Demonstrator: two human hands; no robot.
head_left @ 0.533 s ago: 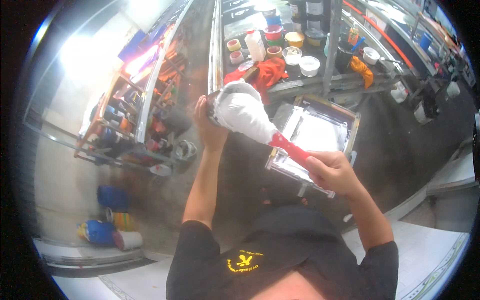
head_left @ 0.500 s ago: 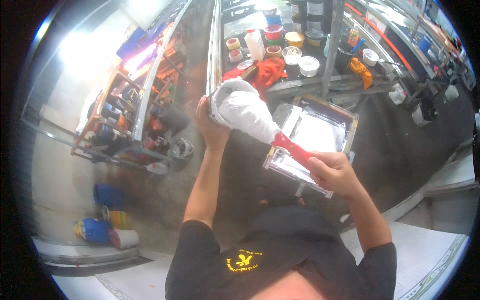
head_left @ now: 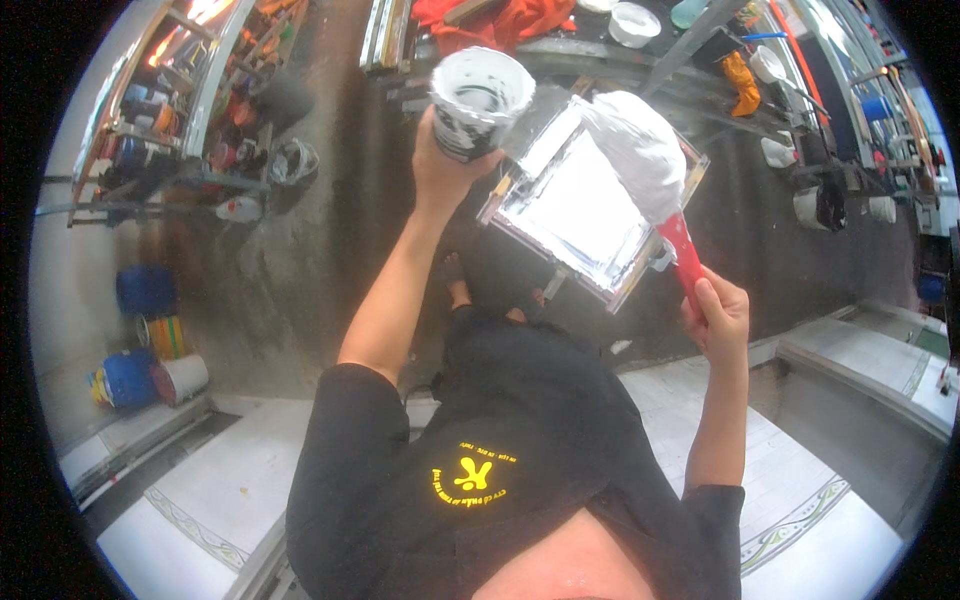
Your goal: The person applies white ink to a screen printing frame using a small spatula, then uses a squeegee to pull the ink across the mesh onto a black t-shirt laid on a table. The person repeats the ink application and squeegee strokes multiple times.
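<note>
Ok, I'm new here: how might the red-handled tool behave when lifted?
The red-handled tool is probably head-heavy: thick white paste covers its far end. The handle looks stiff, being straight; the paste-coated part may be slippery.

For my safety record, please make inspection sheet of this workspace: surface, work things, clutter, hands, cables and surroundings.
Surface: dark floor, pale marks.
Job's things: dark container, white-smeared rim; red-handled tool, head thickly coated white; framed panel, mostly white.
Clutter: red cloth and white tub on the bench.
Hands: left hand holds the container; right hand grips the tool's handle.
Cables: nothing seen.
Surroundings: loaded rack, white bucket at left.
</note>
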